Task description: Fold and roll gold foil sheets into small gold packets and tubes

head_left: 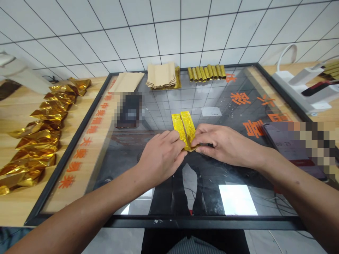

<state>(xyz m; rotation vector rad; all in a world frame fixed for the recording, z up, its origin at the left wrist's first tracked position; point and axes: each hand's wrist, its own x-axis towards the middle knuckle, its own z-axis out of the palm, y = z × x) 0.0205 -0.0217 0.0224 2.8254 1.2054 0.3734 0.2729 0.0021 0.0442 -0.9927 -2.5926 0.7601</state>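
A sheet of gold foil paper (183, 123) lies over the middle of the glass tabletop, both long sides folded in so that they meet along a centre line. My left hand (162, 151) pinches its near left corner between thumb and curled fingers. At the near right corner, my right hand (213, 141) grips the same paper with thumb and forefinger. The near edge is bent up a little between the two hands, and its brownish back shows there. My fingertips hide part of both near corners.
Behind are a stack of brown-backed sheets (161, 74), a flat brown paper (128, 82) and a row of rolled gold tubes (206, 73). Folded gold foil pieces (39, 141) line the left. A dark box (129, 110), a phone (291, 148) and a power strip (302, 84) lie around.
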